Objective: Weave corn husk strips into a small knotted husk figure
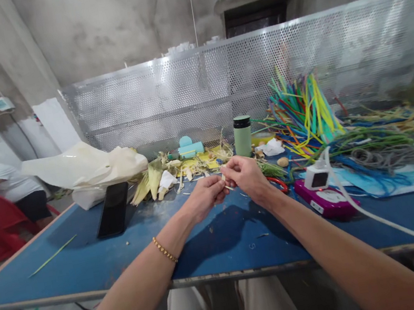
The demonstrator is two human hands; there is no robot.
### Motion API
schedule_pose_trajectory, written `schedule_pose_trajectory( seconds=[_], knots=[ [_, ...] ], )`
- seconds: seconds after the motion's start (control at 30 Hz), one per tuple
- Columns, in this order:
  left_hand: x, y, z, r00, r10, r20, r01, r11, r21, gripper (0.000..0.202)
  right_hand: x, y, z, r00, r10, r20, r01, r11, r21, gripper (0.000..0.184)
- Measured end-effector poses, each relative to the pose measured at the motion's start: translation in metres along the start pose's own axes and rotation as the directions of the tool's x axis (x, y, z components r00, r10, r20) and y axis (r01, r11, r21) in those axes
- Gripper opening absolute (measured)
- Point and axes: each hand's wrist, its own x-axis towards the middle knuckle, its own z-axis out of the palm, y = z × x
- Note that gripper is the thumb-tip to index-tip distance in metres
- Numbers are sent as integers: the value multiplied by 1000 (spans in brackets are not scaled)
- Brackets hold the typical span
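Observation:
My left hand (207, 196) and my right hand (245, 174) meet above the middle of the blue table (216, 252). Both are closed, their fingertips pinching a thin pale strip (229, 188) that looks like plant fibre. Most of the strip is hidden by the fingers. Just beyond my left hand lie dry husks (154, 179) with crumpled white paper (166, 180). A red looped handle (278, 184) rests to the right of my right hand, and a green tumbler with a black lid (243, 137) stands behind it.
A black phone (113, 211) and a thin green strip (53, 255) lie left. Right are a magenta power block (325, 201) with a white cable (379, 223), coloured strips (307, 110) and coiled cord (387, 158). A perforated metal panel (178, 85) borders the back. Someone sits far left.

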Motion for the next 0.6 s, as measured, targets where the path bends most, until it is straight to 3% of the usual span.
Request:
schedule_pose_trajectory(
  seconds=[0.37,0.6],
  knots=[
    [3,-2,-3,998,41,-42,-41,999,-7,22,-1,-3,1,999,37,17,-39,995,97,26],
    [1,3,-10,996,-24,90,37,989,-141,26,3,1,-3,999,36,29,-38,995,91,25]
  ],
)
